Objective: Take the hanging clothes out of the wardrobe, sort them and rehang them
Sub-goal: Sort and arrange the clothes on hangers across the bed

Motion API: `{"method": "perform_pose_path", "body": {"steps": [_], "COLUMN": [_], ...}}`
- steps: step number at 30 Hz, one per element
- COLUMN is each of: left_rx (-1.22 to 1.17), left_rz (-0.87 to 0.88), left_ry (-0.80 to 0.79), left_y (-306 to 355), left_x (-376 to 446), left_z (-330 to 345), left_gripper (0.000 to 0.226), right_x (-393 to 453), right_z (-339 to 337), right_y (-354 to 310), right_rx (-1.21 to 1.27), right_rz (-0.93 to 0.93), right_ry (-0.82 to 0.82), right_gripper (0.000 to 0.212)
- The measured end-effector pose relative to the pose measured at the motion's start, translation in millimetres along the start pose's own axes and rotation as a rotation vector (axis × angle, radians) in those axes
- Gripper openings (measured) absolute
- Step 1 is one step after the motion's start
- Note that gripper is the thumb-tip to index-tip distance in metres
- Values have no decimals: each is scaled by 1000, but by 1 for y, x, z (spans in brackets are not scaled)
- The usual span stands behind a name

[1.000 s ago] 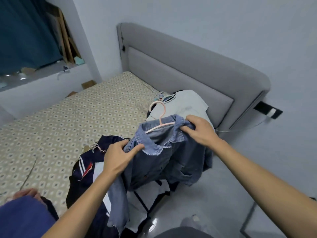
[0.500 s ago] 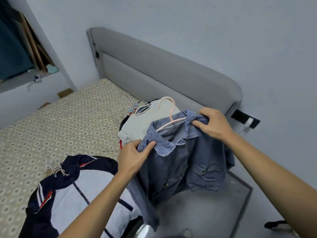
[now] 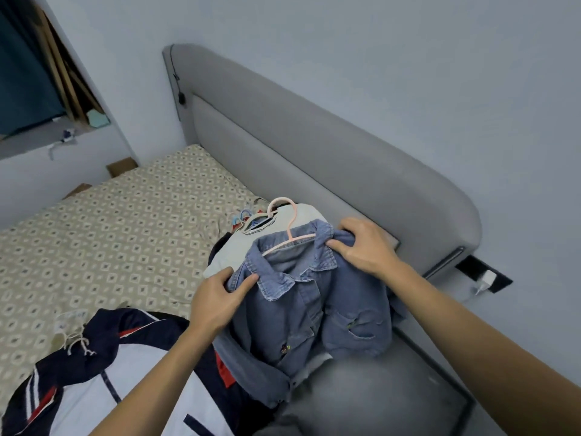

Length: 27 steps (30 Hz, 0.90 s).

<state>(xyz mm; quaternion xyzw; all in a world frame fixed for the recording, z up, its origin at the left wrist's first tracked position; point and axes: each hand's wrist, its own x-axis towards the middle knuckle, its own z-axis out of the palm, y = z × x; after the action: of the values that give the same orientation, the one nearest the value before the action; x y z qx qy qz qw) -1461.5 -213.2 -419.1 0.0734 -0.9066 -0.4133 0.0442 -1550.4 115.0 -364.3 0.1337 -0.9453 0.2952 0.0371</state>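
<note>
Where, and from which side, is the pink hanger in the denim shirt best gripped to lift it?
Grip the pink hanger by its hook, coming from above: the hook stands clear of the denim shirt collar, while its arms lie hidden inside the shoulders that the left hand and right hand pinch.

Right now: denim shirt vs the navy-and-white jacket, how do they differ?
The denim shirt is plain faded blue; the navy-and-white jacket has red accents. The shirt is held up by the left hand and right hand; no hand touches the jacket, which lies on the bed. The shirt is on a pink hanger; no hanger shows on the jacket. Both sit at the bed's near edge.
</note>
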Motion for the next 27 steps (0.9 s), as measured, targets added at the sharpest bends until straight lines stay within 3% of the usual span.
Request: {"method": "perform_pose_path", "body": {"steps": [3, 7, 11, 17, 22, 27], "left_rx": [41, 110, 199, 248, 334, 440], "left_rz": [-45, -102, -170, -350, -453, -576], "left_ry": [-11, 15, 54, -17, 0, 34], "left_y": [-11, -25, -36, -62, -75, -96], "left_x": [44, 99, 150, 219, 221, 185], "left_z": [0, -7, -6, 26, 31, 20], "left_gripper": [69, 67, 65, 48, 67, 61], "right_x": [46, 113, 176, 274, 320, 326], "right_z": [20, 40, 58, 115, 159, 200], "right_y": [6, 9, 12, 58, 73, 52], "right_rx": [15, 13, -18, -202, -314, -179], "right_rz": [7, 10, 2, -3, -58, -254], "right_ry": [-17, -91, -127, -242, -396, -516], "right_gripper": [42, 32, 42, 35, 52, 54]}}
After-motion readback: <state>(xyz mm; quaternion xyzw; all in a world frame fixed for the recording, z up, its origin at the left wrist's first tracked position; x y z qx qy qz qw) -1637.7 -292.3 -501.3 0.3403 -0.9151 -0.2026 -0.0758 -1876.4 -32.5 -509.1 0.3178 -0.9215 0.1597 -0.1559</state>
